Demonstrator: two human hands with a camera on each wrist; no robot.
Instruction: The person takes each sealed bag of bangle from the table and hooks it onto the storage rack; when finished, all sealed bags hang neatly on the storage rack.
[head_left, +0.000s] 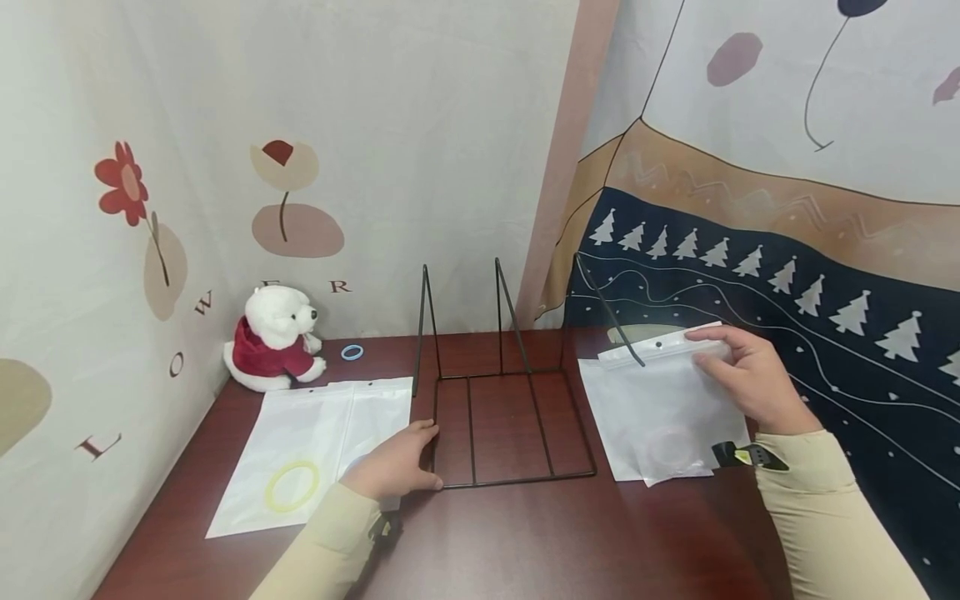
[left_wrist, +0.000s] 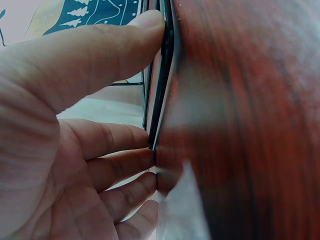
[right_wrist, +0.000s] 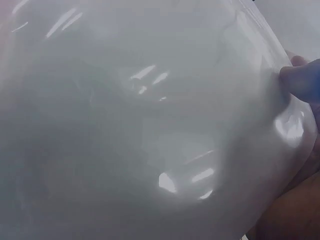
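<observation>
My left hand (head_left: pixel 397 458) is at the near left corner of a black wire rack (head_left: pixel 474 483), which stands upright on the table. In the left wrist view the thumb and fairly straight fingertips touch the rack's wire (left_wrist: pixel 162 75). With thumb and fingers, my right hand (head_left: pixel 750 375) pinches the upper right edge of a white plastic zip bag (head_left: pixel 667 392) beside the rack's right divider. A pale pinkish ring shape shows faintly through its lower part. Glossy plastic of that bag (right_wrist: pixel 150 125) fills most of the right wrist view. Another white sheet shows beneath its left edge.
Left of the rack lie white zip bags (head_left: pixel 315 433), one with a yellow ring (head_left: pixel 315 483) visible. Behind them sit a white plush bear (head_left: pixel 273 342) in red clothing and a small blue ring (head_left: pixel 351 358). Printed curtains (head_left: pixel 450 167) border the brown table (head_left: pixel 510 542).
</observation>
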